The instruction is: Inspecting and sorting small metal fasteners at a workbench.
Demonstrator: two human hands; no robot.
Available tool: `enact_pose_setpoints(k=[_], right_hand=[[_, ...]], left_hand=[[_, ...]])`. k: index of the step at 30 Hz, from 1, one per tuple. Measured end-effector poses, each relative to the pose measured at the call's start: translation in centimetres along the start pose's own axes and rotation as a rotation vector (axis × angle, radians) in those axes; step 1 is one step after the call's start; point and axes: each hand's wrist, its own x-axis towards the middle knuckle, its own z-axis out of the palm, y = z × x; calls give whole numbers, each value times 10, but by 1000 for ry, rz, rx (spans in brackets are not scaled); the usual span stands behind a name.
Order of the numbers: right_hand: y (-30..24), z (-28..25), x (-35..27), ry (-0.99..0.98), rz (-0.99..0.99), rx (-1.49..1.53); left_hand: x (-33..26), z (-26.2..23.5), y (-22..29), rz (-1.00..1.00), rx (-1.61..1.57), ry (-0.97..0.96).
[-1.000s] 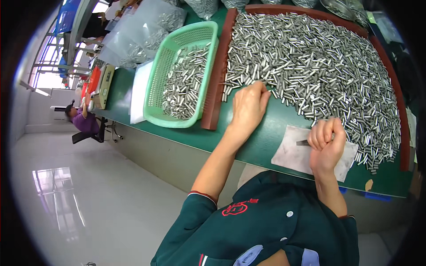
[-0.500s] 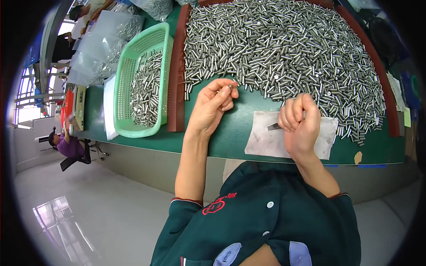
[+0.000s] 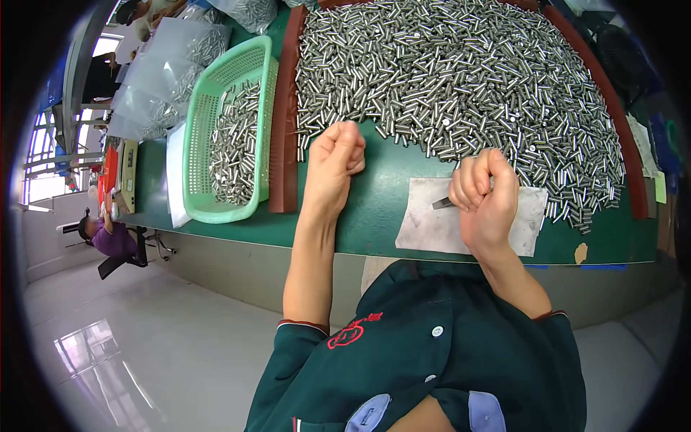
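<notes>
The white sheet (image 3: 417,230) is laid flat on the green tabletop (image 3: 374,205) and is taken as the reference for all positions. The metal pins (image 3: 461,79) are heaped directly beyond the sheet and to its far left and far right, with the near edge of the heap next to the sheet's far edge. The left hand (image 3: 335,155) is positioned to the left of the sheet and slightly beyond it, at the near margin of the pins; its fingers are curled in toward the palm, and whether a pin is enclosed cannot be determined. Contact between this hand and the heap cannot be confirmed. The right hand (image 3: 489,198) is located over the sheet, closed in a fist, with a flat grey strip (image 3: 441,204) gripped so that only one end is exposed toward the left; the rest is concealed by the fingers. Part of the sheet is covered by the same hand. Farther left of the sheet, a red-brown bar (image 3: 283,151) is set beside a green basket (image 3: 223,214), in which more pins are contained. The far edge of the heap is cut off at the top, and the dark object (image 3: 620,61) far right of the sheet is poorly defined.
</notes>
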Motion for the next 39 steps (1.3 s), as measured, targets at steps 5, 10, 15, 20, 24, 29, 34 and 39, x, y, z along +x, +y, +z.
enact_pose_setpoints(k=[5,10,15,20,24,29,34,39], right_hand=[[1,1,0,8,-1,-2],[0,-2,1,9,-1,-6],[-1,1,1,14,0,-8],[0,-2,1,16,7,-4],[-1,1,0,8,6,-10],[0,1,1,16,1,1],[0,1,0,0,4,1],[-1,0,0,11,-1,5]], left_hand=[[4,19,-9,460,1264,228],[2,21,-9,486,1405,190],[5,12,-9,508,1425,110],[-8,11,-3,-1,11,-79],[-10,7,-2,-73,-240,-153],[-10,5,-3,-57,-227,-112],[-11,3,-5,-55,-237,-118],[-11,8,-4,-40,-274,-84]])
